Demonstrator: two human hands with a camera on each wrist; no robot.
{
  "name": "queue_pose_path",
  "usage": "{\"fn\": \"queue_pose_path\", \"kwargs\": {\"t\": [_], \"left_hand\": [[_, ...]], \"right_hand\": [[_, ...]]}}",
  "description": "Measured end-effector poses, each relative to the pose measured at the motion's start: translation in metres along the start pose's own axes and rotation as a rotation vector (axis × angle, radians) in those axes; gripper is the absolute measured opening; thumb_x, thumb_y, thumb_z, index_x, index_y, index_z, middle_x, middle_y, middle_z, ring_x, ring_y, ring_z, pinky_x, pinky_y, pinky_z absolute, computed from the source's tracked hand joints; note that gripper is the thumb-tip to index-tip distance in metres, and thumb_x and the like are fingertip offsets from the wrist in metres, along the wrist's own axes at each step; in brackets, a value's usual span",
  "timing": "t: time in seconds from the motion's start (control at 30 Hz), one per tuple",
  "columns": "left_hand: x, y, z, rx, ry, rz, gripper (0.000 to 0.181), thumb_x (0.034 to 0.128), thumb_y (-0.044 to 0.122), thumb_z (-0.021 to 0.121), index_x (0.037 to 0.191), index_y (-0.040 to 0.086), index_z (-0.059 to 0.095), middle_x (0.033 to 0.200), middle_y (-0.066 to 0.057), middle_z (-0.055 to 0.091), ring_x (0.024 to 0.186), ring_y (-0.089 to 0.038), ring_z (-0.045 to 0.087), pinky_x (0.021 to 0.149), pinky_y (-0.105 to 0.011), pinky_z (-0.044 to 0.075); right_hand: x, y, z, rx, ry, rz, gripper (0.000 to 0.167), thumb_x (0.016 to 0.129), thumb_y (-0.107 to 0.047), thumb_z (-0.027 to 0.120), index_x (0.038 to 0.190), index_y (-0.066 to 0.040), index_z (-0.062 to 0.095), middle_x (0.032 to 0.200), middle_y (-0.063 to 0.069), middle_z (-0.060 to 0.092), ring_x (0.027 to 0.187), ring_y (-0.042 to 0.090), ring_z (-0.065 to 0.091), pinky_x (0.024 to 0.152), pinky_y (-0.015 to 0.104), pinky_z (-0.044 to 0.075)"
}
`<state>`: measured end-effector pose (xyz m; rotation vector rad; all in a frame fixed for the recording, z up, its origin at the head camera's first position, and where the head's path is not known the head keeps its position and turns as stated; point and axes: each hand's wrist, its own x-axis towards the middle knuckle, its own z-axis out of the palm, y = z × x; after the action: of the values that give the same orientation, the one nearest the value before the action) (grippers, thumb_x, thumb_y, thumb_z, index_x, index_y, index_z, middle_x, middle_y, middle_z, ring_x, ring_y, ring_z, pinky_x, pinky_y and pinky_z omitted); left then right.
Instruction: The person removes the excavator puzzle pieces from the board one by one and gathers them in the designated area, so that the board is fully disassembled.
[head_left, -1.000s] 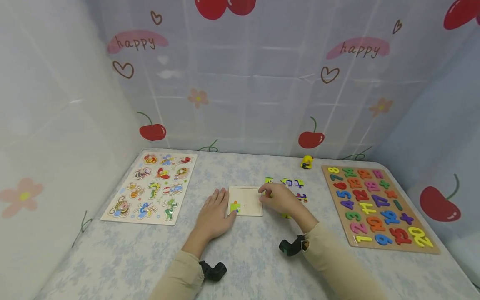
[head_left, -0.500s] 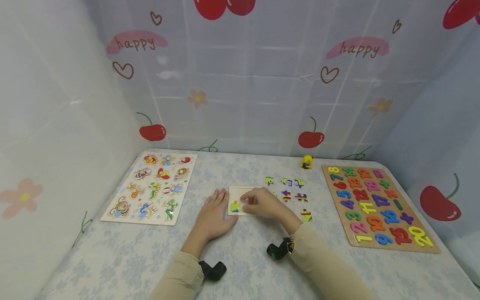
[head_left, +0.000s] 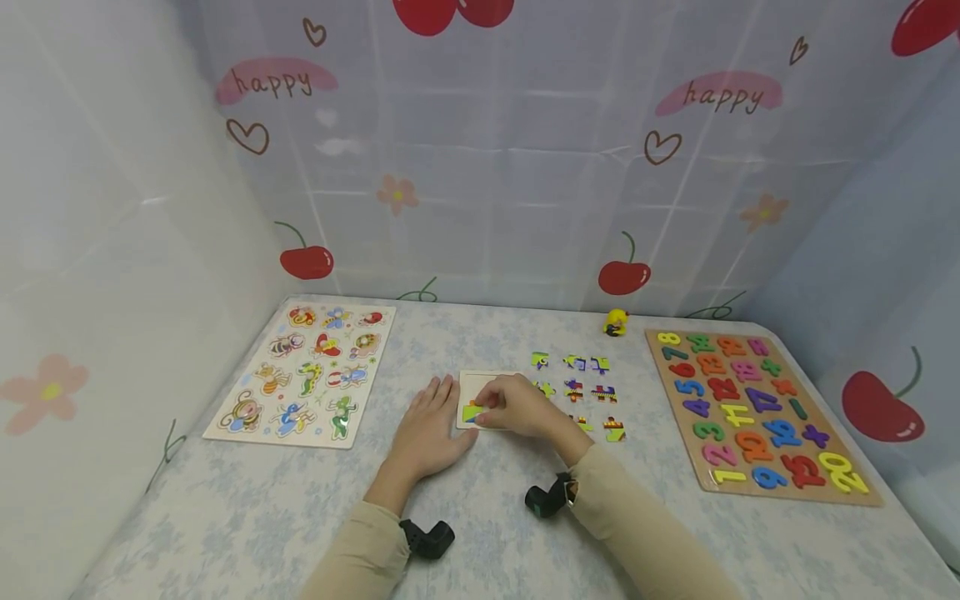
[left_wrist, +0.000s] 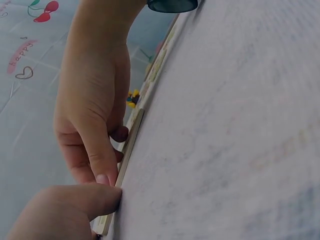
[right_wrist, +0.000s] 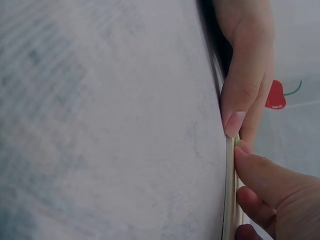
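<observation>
In the head view a small pale wooden puzzle tray (head_left: 491, 377) lies mid-table. A green, yellow and blue puzzle piece (head_left: 470, 411) sits in its lower left corner. My right hand (head_left: 517, 407) reaches over the tray with curled fingers, its fingertips pinching at that piece; they hide part of it. My left hand (head_left: 427, 429) lies flat with fingers extended along the tray's left side, thumb at the lower corner. In the left wrist view, the left thumb (left_wrist: 100, 197) touches the tray edge (left_wrist: 131, 142). The right wrist view shows the right thumb (right_wrist: 265, 172) close to the left thumb.
Several loose puzzle pieces (head_left: 573, 390) lie in rows right of the tray. An insect picture board (head_left: 300, 375) stands at left, a number board (head_left: 757, 417) at right. A small yellow toy figure (head_left: 616, 322) is behind. A patterned curtain (head_left: 480, 167) closes the back.
My right hand has moved left from the tray's right edge to the piece in its lower left corner, uncovering loose pieces. My left hand has stayed beside the tray.
</observation>
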<state>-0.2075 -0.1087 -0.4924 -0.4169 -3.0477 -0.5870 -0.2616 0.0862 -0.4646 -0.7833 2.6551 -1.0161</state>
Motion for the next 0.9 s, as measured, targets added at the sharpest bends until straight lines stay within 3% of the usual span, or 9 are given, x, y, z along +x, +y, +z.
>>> {"fn": "queue_pose_path", "kwargs": {"t": [0.17,0.63,0.9], "left_hand": [[0.0000,0.0001,0.0002,0.003,0.016,0.010,0.085,0.0928,0.056,0.050,0.158,0.007,0.025,0.166,-0.009,0.020,0.156,-0.028,0.013,0.126,-0.048,0.016],[-0.0015,0.0022,-0.0010,-0.004,0.012,0.000,0.087,0.0925,0.057,0.051,0.158,0.007,0.024,0.166,-0.008,0.020,0.155,-0.028,0.013,0.126,-0.048,0.017],[-0.0010,0.0022,-0.0013,0.006,0.006,-0.005,0.086,0.0930,0.057,0.051,0.158,0.007,0.024,0.166,-0.008,0.020,0.155,-0.028,0.013,0.126,-0.048,0.017]], "right_hand": [[0.0002,-0.0005,0.0002,0.008,0.000,0.024,0.017,0.083,-0.021,0.081,0.097,-0.017,0.074,0.090,-0.004,0.066,0.080,0.009,0.058,0.075,0.028,0.051],[-0.0056,-0.0012,-0.0044,0.153,0.043,0.109,0.018,0.084,-0.015,0.079,0.093,-0.014,0.063,0.085,-0.002,0.064,0.078,0.012,0.058,0.073,0.027,0.048],[-0.0077,-0.0014,-0.0076,0.130,0.030,0.080,0.030,0.087,-0.013,0.075,0.114,-0.017,0.062,0.085,-0.001,0.065,0.072,0.013,0.057,0.066,0.026,0.048]]}}
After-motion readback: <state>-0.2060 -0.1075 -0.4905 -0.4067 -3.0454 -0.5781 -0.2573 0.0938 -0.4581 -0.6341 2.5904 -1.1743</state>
